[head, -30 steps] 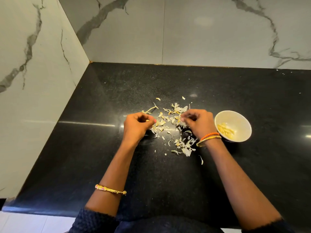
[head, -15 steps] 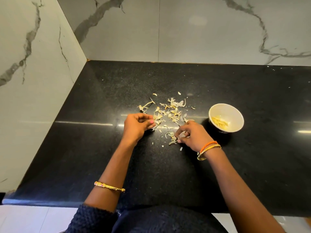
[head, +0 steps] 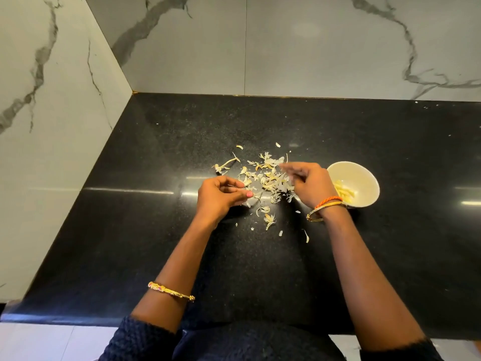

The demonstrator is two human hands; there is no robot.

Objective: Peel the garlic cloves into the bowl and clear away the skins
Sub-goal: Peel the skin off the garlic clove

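Skins (head: 268,178) lie scattered in a loose heap at the centre of the black desk (head: 390,142), with stray flakes trailing toward 6 o'clock and a dry stalk (head: 226,164) at the heap's 9 o'clock edge. White bowl (head: 364,178) sits at 3 o'clock of the heap, just beside it, holding several peeled garlic cloves (head: 343,191).

Left hand (head: 221,198): fingers curled, thumb and forefinger pressed together; something thin may be pinched, cannot tell. Right hand (head: 309,183): over the heap's 3 o'clock side, fingers bent down into the skins; blurred, grasp uncertain.

Judgement: peeling looks largely done, as no unpeeled clove is visible on the desk. Clearing is the remaining part; the whole heap and its outlying flakes are not yet removed.
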